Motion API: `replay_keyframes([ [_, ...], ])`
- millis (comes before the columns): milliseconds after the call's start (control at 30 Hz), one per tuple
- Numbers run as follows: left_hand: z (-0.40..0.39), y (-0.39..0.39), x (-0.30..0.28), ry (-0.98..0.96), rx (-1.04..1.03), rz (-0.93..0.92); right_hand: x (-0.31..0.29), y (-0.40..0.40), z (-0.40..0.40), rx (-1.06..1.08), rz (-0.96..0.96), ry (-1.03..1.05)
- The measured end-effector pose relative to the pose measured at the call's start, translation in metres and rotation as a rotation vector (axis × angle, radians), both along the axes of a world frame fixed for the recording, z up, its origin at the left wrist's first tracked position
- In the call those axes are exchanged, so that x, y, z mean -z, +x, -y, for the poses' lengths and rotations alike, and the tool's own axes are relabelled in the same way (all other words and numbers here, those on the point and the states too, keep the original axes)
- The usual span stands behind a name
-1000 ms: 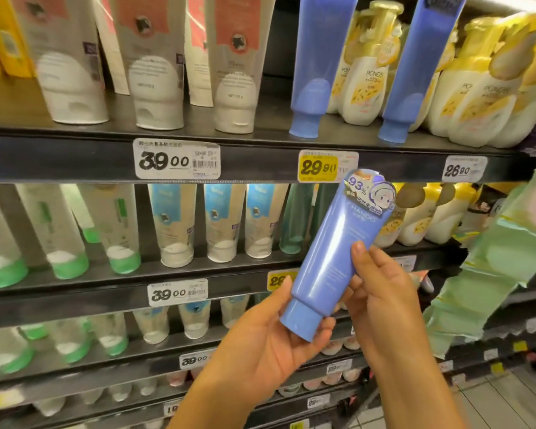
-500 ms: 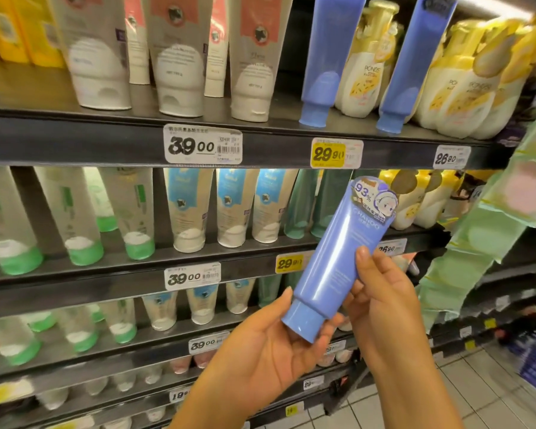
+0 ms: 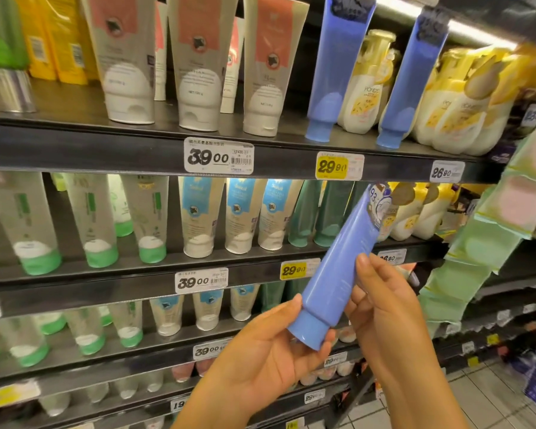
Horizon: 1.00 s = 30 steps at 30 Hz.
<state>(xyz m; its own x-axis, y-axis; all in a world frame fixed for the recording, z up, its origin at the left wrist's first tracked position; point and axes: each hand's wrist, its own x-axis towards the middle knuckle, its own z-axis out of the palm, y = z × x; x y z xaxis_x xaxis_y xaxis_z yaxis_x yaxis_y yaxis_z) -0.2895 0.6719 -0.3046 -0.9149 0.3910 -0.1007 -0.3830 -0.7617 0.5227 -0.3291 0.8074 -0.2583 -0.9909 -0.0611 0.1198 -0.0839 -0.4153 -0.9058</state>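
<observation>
A light blue tube (image 3: pixel 338 270) with a round sticker near its top is held cap-down and tilted to the right in front of the store shelves. My left hand (image 3: pixel 270 357) cups the cap end from below, thumb along the tube's left side. My right hand (image 3: pixel 384 308) grips the tube's middle from the right, thumb on its front face. Two matching blue tubes (image 3: pixel 331 82) stand on the top shelf (image 3: pixel 106 150).
Dark shelves carry rows of tubes: pink-and-grey ones (image 3: pixel 198 66) up top, green-capped (image 3: pixel 96 221) and blue-labelled (image 3: pixel 198 218) ones below. Yellow pump bottles (image 3: pixel 365 85) sit at upper right. Price tags (image 3: pixel 218 155) line the shelf edges. Green packets (image 3: pixel 477 243) hang at right, above the tiled floor (image 3: pixel 477 400).
The view has shifted so the shelves slide right and down in frame. The tube has turned a little, its sticker now seen more edge-on; both hands keep their hold.
</observation>
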Motion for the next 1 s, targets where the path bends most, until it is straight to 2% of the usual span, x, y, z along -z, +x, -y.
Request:
replay_keyframes([
  [233, 0.001, 0.005, 0.001, -0.089, -0.043, -0.002, 0.005, 0.005, 0.001, -0.01, 0.004, 0.11],
  [367, -0.002, 0.009, -0.003, -0.127, -0.011, 0.006, 0.005, 0.008, -0.002, 0.023, -0.028, 0.097],
  [600, -0.002, 0.012, -0.008, -0.048, 0.102, 0.004, 0.004, 0.015, -0.005, -0.002, -0.047, 0.039],
  [733, 0.001, 0.013, -0.008, -0.116, 0.024, -0.009, 0.006, 0.015, -0.003, -0.018, -0.033, 0.02],
  [900, 0.001, 0.015, -0.008, -0.314, -0.039, 0.001, 0.007, 0.016, 0.003, -0.009, -0.03, 0.108],
  [1000, 0.002, 0.016, -0.009, -0.331, -0.063, 0.012, 0.006, 0.016, 0.004, 0.003, -0.031, 0.13],
])
